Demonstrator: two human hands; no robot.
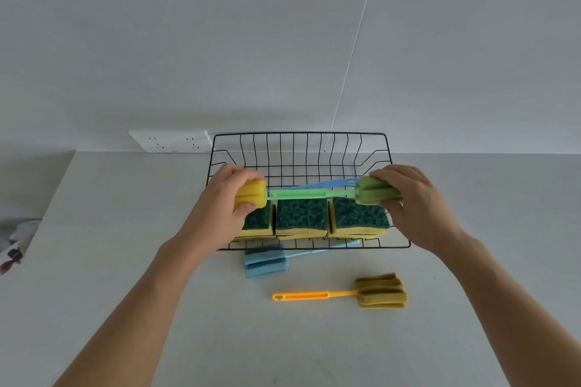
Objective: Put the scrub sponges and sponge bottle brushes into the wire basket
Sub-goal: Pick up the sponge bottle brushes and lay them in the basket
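A black wire basket (298, 134) stands on the white counter by the wall. Three yellow scrub sponges with green tops (301, 217) sit in a row along its front. My left hand (226, 195) grips the yellow sponge head of a bottle brush (251, 195) over the basket's left side. My right hand (408, 201) grips the green sponge head of another brush (374, 190) over its right side. A green handle (301, 194) and a blue handle (323, 184) span between the two heads. On the counter lie a blue brush (265, 262) against the basket's front and an orange-handled brush (382, 292).
A white double wall socket (169, 141) sits left of the basket. The counter's left edge (47, 214) drops away, with some dark and white items (15, 248) beyond it. The wall stands right behind the basket.
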